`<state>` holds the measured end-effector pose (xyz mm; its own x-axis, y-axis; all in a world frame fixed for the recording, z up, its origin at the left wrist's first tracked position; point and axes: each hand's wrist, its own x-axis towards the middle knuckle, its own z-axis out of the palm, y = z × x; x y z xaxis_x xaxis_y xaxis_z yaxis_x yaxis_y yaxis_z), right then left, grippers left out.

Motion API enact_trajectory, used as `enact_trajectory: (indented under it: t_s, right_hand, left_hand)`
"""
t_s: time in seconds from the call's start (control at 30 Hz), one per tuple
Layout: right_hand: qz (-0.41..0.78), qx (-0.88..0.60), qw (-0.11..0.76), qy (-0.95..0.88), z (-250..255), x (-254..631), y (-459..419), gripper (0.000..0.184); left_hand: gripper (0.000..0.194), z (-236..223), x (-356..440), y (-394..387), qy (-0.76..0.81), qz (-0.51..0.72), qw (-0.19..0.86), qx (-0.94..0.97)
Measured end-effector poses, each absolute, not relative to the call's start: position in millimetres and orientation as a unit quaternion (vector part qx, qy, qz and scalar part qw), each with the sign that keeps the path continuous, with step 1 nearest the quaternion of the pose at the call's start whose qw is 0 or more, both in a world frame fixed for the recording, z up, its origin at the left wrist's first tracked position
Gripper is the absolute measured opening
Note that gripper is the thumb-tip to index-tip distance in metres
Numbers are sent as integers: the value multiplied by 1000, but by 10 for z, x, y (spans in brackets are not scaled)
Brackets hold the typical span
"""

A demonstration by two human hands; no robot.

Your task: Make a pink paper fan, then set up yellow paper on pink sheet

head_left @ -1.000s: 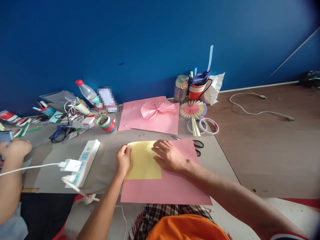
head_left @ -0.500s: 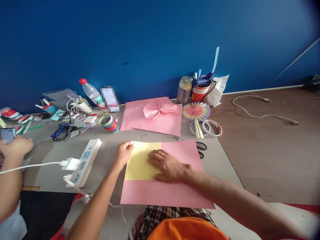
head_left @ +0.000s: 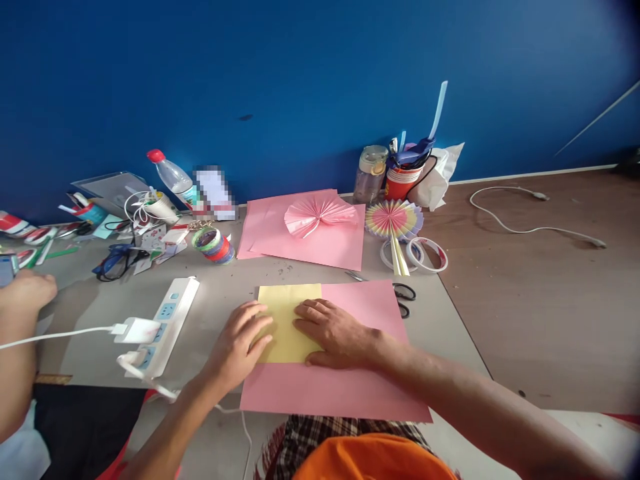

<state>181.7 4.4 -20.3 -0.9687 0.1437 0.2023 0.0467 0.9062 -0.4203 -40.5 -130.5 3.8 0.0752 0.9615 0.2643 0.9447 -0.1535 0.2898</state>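
Observation:
A yellow sheet of paper (head_left: 285,320) lies over the upper left of a larger pink sheet (head_left: 345,393), their top edges nearly level. My right hand (head_left: 333,333) rests flat on the yellow sheet's right part, fingers stretched to the left. At the yellow sheet's left edge is my left hand (head_left: 245,343), fingers apart and curved slightly over the paper, holding nothing. Black-handled scissors (head_left: 404,293) lie partly under the pink sheet's right side. Farther back, a pleated pink paper fan (head_left: 320,213) sits on more pink sheets (head_left: 320,250).
Right of those sheets are a multicoloured paper fan (head_left: 394,220), tape rolls (head_left: 440,257), a clear bottle (head_left: 371,175) and a red cup of tools (head_left: 400,183). A power strip (head_left: 175,320) and a striped tape stack (head_left: 214,245) stand left. Another person's hand (head_left: 30,290) holds a phone.
My left hand has let go of the yellow sheet's upper left corner and moved down along its left edge, fingers spreading. My right hand stays on the paper.

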Motion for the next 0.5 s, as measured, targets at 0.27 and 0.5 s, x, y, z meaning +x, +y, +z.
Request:
enact_trajectory:
  t_s: [0.27,0.5]
  right_hand:
    - [220,-60,110,-967,-205,1815,16,64]
    - [219,-62,108,-968,-213,1811,9,62]
  left_hand:
    - [15,32,-238,-1512,622,104,68,773]
    - [19,69,-175,-1488,609,85,81,785]
